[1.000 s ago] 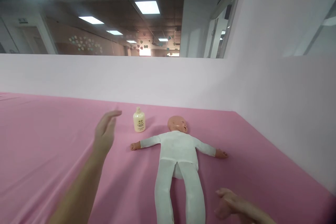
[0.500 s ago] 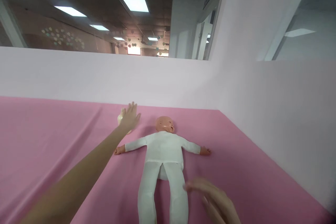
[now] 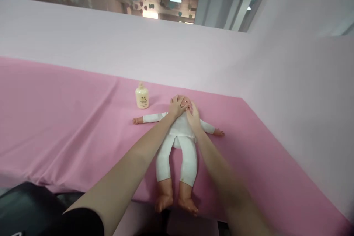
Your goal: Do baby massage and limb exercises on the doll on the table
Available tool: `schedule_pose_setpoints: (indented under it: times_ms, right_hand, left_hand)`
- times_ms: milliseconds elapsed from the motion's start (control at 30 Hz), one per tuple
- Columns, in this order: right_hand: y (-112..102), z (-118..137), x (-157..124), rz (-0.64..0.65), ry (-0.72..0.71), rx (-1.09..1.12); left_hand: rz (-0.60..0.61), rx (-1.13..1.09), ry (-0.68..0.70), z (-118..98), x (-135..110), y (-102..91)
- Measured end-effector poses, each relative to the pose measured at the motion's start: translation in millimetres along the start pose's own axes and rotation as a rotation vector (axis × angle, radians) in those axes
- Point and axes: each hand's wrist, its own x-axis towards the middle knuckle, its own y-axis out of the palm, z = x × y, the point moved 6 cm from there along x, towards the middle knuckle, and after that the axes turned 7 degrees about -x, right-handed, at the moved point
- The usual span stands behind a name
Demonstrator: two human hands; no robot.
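Note:
A baby doll (image 3: 177, 143) in a white suit lies on its back on the pink sheet (image 3: 69, 125), arms spread, bare feet near the front edge. My left hand (image 3: 177, 106) rests on the doll's head, fingers curved over it. My right hand (image 3: 193, 114) touches the right side of the doll's face and neck, fingers laid flat. Most of the head is hidden under both hands. A small cream lotion bottle (image 3: 142, 97) stands upright to the left of the head, apart from my hands.
A pale pink wall (image 3: 171, 55) runs behind the sheet and turns along the right side. The sheet's front edge (image 3: 41, 186) drops off near my body. Beyond the wall, glass shows a corridor with ceiling lights.
My left hand left the bottle and moved right onto the doll's head. My right hand came forward from the doll's legs to its face. The camera tilted downward.

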Motion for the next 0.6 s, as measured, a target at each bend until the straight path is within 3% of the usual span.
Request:
schedule_pose_setpoints:
  times_ms: [167, 333, 600]
  right_hand:
    - [16.7, -41.5, 23.8, 0.062, 0.049, -0.107]
    - [36.8, -61.3, 44.2, 0.187, 0.058, -0.022]
    - [44.6, -86.8, 42.8, 0.170, 0.253, 0.042]
  left_hand:
    - [-0.124, -0.119, -0.017, 23.9, -7.0, -1.6]
    - [-0.200, -0.342, -0.003, 45.7, -6.8, -0.8]
    - [-0.327, -0.504, 0.084, 66.1, -2.6, 11.7]
